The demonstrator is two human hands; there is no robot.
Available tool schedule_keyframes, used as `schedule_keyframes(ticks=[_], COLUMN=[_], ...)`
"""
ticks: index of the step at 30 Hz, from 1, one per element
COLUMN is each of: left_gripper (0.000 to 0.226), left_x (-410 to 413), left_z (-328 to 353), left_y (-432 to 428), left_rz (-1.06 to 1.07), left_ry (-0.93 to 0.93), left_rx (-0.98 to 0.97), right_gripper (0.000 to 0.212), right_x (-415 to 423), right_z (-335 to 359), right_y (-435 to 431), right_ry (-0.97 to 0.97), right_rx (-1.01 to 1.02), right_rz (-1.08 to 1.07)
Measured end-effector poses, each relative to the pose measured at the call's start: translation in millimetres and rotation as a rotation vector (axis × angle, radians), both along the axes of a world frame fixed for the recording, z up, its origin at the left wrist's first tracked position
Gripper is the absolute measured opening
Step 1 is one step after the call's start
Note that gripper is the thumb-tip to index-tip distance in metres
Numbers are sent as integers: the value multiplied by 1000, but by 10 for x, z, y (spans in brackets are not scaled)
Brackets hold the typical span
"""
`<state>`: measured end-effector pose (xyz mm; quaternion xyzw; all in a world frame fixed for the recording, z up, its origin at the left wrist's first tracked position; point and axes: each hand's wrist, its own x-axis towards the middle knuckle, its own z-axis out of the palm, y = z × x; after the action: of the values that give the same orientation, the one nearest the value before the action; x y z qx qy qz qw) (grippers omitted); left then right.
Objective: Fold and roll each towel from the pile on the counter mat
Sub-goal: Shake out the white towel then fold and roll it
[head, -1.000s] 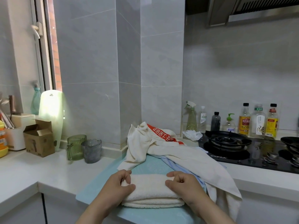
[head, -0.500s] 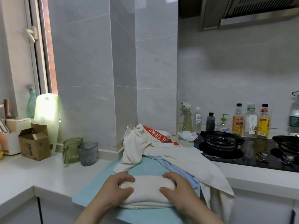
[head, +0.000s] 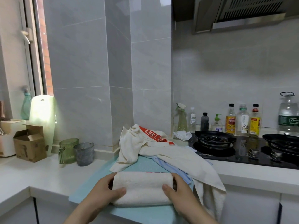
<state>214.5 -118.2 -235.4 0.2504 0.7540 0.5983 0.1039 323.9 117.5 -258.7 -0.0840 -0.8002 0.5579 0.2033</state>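
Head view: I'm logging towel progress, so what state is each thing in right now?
white towel: rolled into a cylinder, on the mat.
left hand: grips the roll's left end.
right hand: grips the roll's right end.
towel pile: crumpled, unfolded, one towel hanging over the counter edge.
blue cloth: unfolded, under the pile.
cardboard box: flaps open.
burner: unlit.
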Motion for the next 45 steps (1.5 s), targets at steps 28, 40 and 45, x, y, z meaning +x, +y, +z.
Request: schedule_keyframes(ticks=[28, 40, 45], left_gripper=[42, 43, 39], left_x=[-535, -510, -510], left_z=[-76, -61, -68], left_y=[257, 252, 250], left_rz=[125, 142, 146], left_ry=[-253, -231, -239], left_rx=[433, 455, 466], right_gripper=[49, 44, 44], right_x=[-925, -917, -887], right_z=[-37, -12, -3], right_y=[61, 89, 71], right_ry=[126, 146, 144], right_rx=[-429, -499, -490], right_rz=[45, 99, 102])
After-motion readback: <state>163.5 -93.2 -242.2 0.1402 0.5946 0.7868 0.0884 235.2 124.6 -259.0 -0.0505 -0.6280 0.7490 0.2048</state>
